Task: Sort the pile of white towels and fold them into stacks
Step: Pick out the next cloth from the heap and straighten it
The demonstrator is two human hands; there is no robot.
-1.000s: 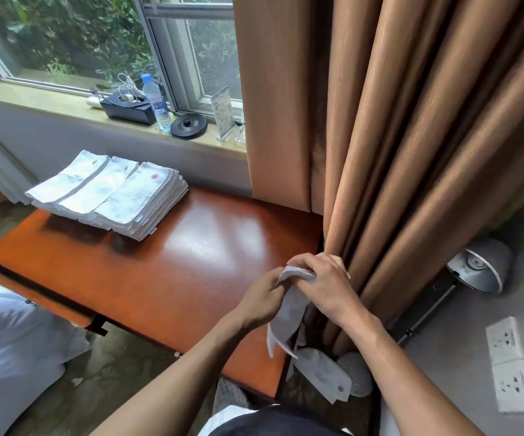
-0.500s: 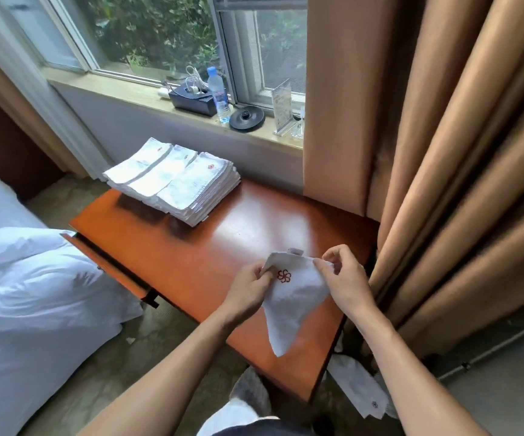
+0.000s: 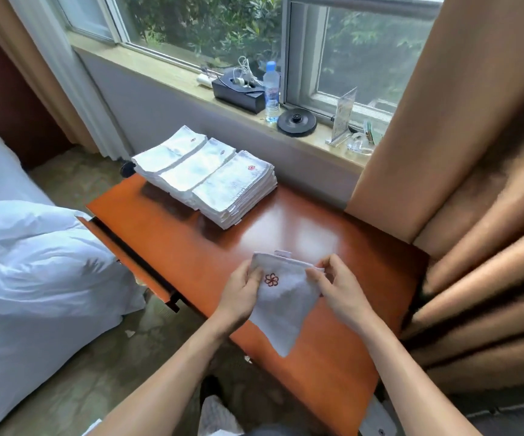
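A small white towel (image 3: 282,306) with a red flower mark hangs over the near part of the orange-brown table (image 3: 333,247). My left hand (image 3: 241,291) pinches its upper left corner and my right hand (image 3: 336,287) pinches its upper right edge; the lower corner droops to a point. Three stacks of folded white towels (image 3: 210,174) lie side by side at the table's far left end. More white cloth (image 3: 219,413) lies on the floor below, near my legs.
A bed with white bedding (image 3: 34,262) stands at the left. Heavy tan curtains (image 3: 474,215) hang close on the right. The windowsill holds a black box (image 3: 238,92), a water bottle (image 3: 271,89), a black disc (image 3: 296,121) and a clear sign stand (image 3: 345,118).
The view has swung left from the curtain to the table. Both hands have brought the towel over the tabletop and spread its top edge, showing the red flower.
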